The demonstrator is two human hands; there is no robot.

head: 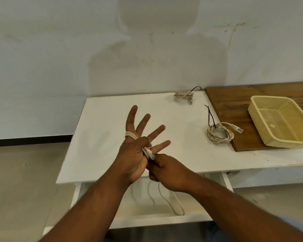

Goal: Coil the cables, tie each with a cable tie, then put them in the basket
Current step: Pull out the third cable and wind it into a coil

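Note:
A cream cable (130, 135) is wound in a few turns around my left hand (138, 145), whose fingers are spread over the white table (108, 119). My thumb pins the cable's clear plug end against the palm. My right hand (164, 169) is closed on the cable just below the plug, and the loose length hangs down into the open drawer. Two coiled cream cables lie on the table: one (219, 133) with a dark cable tie sticking up from it, one (183, 94) at the back, also tied. The yellow mesh basket (262, 135) stands at the right.
The basket rests on a wooden board (234, 105) at the table's right side. A white drawer (147, 219) stands open under the table's front edge. A pale wall runs behind the table, and bare floor lies to the left.

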